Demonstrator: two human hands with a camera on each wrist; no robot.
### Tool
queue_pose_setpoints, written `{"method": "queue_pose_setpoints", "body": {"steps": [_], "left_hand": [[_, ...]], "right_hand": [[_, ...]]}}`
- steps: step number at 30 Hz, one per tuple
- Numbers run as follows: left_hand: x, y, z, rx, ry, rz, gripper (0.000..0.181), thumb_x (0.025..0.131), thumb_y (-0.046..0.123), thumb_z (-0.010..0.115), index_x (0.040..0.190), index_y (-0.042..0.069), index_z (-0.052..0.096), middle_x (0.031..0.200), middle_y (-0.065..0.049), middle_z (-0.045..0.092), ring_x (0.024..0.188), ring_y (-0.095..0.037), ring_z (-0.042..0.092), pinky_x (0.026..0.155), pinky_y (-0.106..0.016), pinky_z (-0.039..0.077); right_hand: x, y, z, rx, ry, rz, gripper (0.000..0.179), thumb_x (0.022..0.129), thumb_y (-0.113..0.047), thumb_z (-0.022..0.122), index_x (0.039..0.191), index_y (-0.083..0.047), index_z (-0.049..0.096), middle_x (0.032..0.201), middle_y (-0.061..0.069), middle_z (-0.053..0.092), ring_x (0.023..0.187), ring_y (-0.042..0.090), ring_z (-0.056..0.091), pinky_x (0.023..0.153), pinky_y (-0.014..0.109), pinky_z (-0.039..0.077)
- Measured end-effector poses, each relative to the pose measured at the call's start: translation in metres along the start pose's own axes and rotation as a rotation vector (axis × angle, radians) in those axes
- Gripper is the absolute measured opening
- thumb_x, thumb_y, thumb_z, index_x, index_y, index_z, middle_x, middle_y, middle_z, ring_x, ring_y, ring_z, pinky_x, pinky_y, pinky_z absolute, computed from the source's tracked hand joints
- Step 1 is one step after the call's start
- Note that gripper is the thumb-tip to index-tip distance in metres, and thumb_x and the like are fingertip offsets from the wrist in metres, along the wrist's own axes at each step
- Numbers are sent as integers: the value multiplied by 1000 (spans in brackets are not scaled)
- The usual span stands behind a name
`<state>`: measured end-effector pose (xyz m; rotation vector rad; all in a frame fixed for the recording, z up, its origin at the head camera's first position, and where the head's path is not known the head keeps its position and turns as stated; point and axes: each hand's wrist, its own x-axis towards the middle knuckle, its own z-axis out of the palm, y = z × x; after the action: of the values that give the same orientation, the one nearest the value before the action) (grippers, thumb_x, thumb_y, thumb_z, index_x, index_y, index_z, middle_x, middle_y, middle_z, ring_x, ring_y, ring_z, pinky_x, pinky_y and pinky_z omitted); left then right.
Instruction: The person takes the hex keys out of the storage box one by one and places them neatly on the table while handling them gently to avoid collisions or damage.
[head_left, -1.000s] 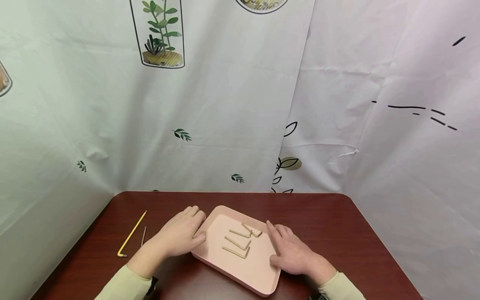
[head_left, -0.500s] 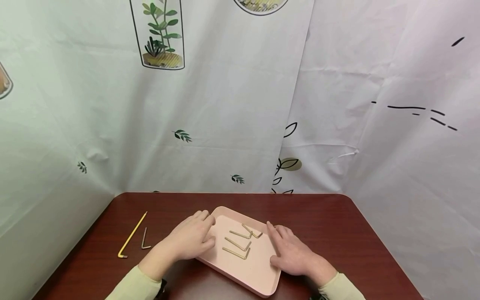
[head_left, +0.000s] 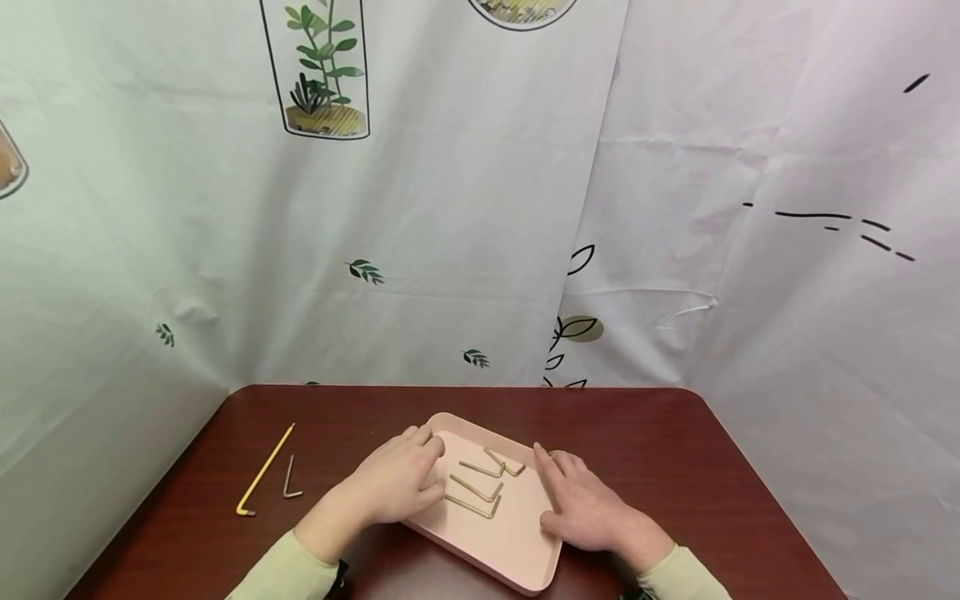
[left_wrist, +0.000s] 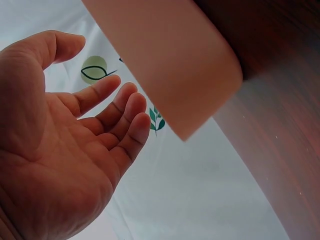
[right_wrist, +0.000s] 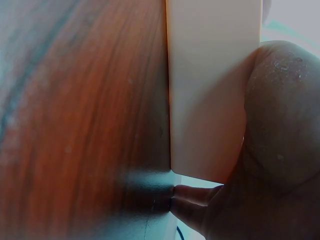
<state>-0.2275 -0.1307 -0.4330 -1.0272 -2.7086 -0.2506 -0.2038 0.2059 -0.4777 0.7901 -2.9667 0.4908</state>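
The relaxed, empty left hand (head_left: 401, 483) comes nearer to golden L-shaped metal keys (head_left: 471, 488); right hand (head_left: 585, 505) holds pink rectangular tray (head_left: 506, 542).

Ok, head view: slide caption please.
Right hand on a pink tray, left hand at its other side; four hex keys inside, two keys outside.

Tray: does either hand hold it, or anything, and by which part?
Nothing is plainly gripped: the right hand rests on the right rim of the tray; the left hand holds nothing.
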Motion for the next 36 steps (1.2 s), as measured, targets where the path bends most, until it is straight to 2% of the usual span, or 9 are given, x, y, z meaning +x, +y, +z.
{"method": "queue_pose_setpoints", "body": {"steps": [6,9,15,27,36], "left_hand": [[7,8,3,4,3,28,19,89,22,73,98,11,61,102,-2,53,90,-22,54,79,-41,54],[10,11,3,0,0,38,20,87,22,72,97,10,60,99,-1,51,86,-20,52,76,-39,53],[15,17,5,10,-3,63,19,85,19,72,89,14,54,90,2,43,83,-16,43,78,-36,49],[23,30,13,53,8,121,23,84,23,72,85,17,50,87,4,45,84,-18,48,82,-35,46],[25,38,18,41,-61,77,22,86,25,72,85,19,52,89,7,46,81,-13,49,78,-34,49]], "right_hand": [[0,0,-1,0,-3,1,100,83,-23,71,170,5,32,150,22,52,141,42,51,114,58,48],[1,1,-1,-3,-2,-1,100,83,-24,72,170,5,32,150,21,52,141,41,51,114,58,48],[1,2,-2,0,-4,-1,100,83,-24,71,170,5,32,150,22,52,141,42,51,114,59,48],[0,2,-1,-3,-6,3,100,83,-24,71,170,5,32,150,22,52,141,43,51,114,59,48],[0,0,-1,-5,3,-9,99,83,-23,71,169,6,33,149,22,52,140,41,52,113,58,48]]}}
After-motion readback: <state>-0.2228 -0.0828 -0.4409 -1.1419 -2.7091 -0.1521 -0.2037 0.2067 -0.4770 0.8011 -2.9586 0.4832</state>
